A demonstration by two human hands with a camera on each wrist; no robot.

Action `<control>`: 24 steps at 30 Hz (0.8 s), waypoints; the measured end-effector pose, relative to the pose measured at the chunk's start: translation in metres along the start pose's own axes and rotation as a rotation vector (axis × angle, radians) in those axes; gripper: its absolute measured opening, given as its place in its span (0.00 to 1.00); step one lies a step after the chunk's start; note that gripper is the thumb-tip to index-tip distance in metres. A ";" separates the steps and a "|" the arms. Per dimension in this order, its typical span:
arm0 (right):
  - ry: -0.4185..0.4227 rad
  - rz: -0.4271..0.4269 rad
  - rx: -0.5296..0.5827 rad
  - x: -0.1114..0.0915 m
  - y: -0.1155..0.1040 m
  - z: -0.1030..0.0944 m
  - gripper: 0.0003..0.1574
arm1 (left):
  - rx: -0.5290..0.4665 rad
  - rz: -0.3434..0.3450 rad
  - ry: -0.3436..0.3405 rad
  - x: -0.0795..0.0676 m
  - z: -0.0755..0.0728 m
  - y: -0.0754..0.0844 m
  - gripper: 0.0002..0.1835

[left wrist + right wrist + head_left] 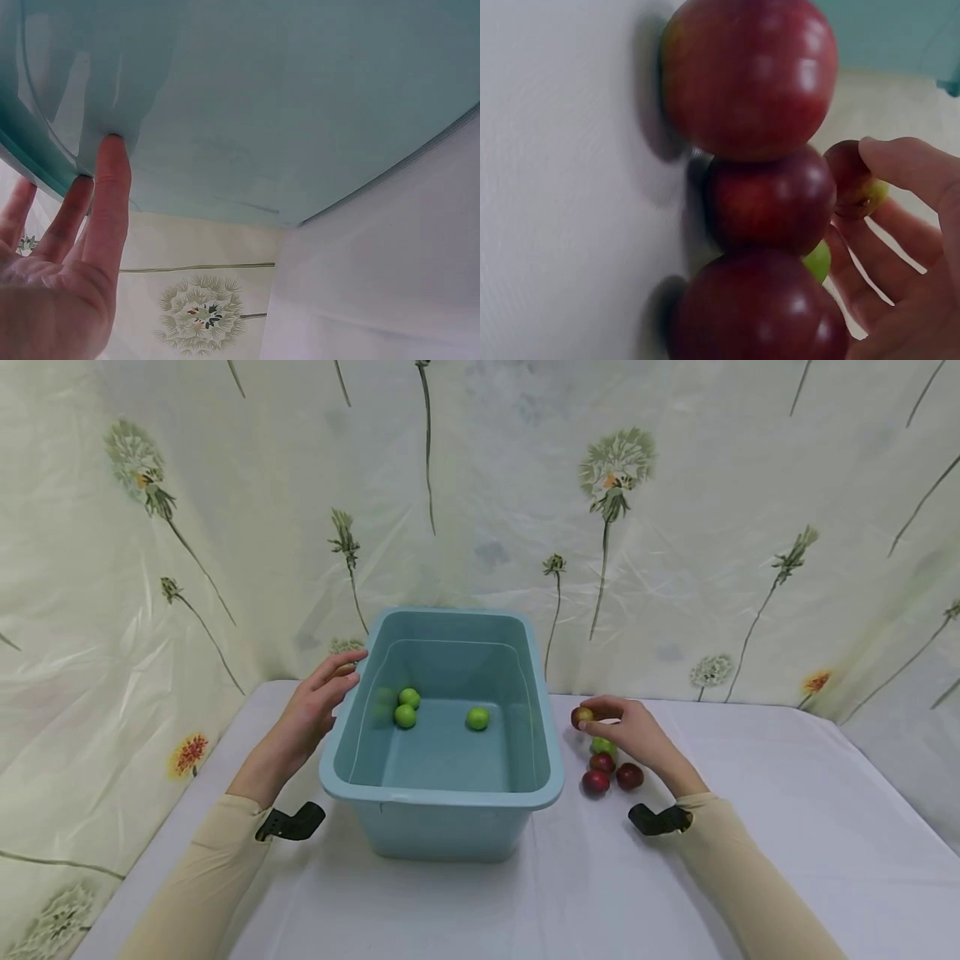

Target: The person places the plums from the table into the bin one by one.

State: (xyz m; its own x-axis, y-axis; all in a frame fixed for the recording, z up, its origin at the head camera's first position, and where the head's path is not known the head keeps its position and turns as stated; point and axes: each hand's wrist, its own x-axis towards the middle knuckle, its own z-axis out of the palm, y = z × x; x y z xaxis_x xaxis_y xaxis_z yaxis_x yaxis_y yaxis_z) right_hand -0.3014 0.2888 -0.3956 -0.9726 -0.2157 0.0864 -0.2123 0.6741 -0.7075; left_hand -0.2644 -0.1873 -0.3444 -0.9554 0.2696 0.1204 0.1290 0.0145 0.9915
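My right hand [630, 731] pinches a red-and-yellow plum [581, 717] between thumb and fingers, just right of the blue tub [442, 796]. The right wrist view shows that plum [846, 172] raised beside the others. Below the hand, a green fruit [602, 746] and three red plums [596, 782] sit close together on the table. At the tub's left side, my left hand [306, 714] has its fingers extended, fingertips touching the outer wall under the rim in the left wrist view. Inside the tub are three round green fruits [477, 718], two of them side by side at the left.
A white cloth [750, 793] covers the table. Behind it and at the sides hangs a pale curtain [487, 485] printed with dandelions. Black wrist mounts [660, 819] sit at both cuffs. The tub walls stand high between the two hands.
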 end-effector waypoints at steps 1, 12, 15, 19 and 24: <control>0.009 -0.003 0.000 0.000 -0.001 0.000 0.27 | 0.000 0.000 0.000 0.000 0.000 0.000 0.29; 0.068 -0.043 0.089 -0.003 -0.012 -0.001 0.30 | 0.003 0.009 -0.001 0.002 -0.001 -0.003 0.29; 0.085 -0.067 0.102 -0.003 -0.015 -0.002 0.29 | 0.002 0.008 0.000 0.002 -0.001 -0.003 0.29; 0.106 -0.101 0.114 -0.002 -0.019 -0.004 0.27 | 0.000 0.009 -0.001 0.002 0.000 -0.003 0.29; 0.122 -0.116 0.132 -0.002 -0.023 -0.006 0.27 | 0.000 0.006 -0.005 0.002 0.000 -0.003 0.29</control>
State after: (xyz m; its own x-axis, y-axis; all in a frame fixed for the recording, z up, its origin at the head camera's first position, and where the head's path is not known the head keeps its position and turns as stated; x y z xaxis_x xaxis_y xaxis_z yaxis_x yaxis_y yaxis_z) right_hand -0.2954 0.2774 -0.3752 -0.9484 -0.1939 0.2509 -0.3168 0.5496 -0.7731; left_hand -0.2670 -0.1866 -0.3470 -0.9533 0.2747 0.1258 0.1344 0.0125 0.9909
